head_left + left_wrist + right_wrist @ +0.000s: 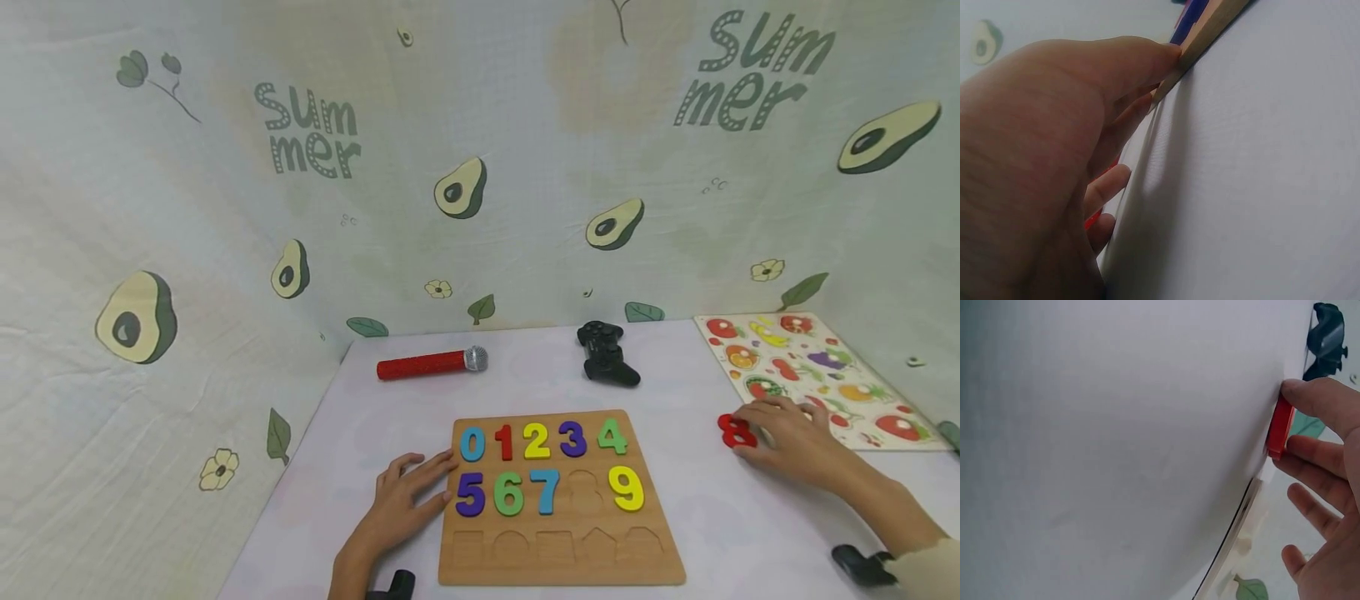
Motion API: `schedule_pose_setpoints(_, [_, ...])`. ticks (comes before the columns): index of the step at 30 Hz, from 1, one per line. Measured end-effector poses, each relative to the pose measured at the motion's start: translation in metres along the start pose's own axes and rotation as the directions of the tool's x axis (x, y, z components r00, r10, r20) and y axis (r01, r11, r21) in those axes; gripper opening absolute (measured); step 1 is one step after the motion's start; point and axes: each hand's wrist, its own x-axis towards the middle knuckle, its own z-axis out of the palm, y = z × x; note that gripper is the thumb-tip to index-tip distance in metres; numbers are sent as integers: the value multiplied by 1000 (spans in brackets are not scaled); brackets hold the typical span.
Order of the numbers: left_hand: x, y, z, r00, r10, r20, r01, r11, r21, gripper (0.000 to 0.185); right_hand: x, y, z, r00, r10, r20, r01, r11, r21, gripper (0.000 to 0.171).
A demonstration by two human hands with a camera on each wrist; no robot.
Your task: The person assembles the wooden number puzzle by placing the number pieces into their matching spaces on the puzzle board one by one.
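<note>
A wooden number board [667, 546] lies at the table's front middle, holding coloured numbers 0 to 7 and 9. Its recess for the 8 [583, 490] is empty. My left hand [416, 490] lies flat on the table with straight fingers touching the board's left edge [1210, 31]; the left hand [1054, 156] fills the left wrist view. To the right of the board, my right hand [783, 435] pinches a red number 8 [735, 431] that lies on the table. In the right wrist view the right hand [1329, 456] has thumb and forefinger on the red 8 [1280, 428].
A fruit puzzle board [862, 417] lies at the right, just behind my right hand. A red microphone [431, 364] and a black game controller [607, 354] sit at the back of the table. An avocado-print cloth walls the back and sides. Shape recesses [558, 546] line the board's bottom row.
</note>
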Motion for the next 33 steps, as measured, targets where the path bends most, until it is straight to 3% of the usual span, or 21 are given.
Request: schedule_pose_setpoints(33, [-2,-2,3,1000,8,-9,-8,1000,20,49,-10,-63,-6,985,-136,-105,139,990,16,53])
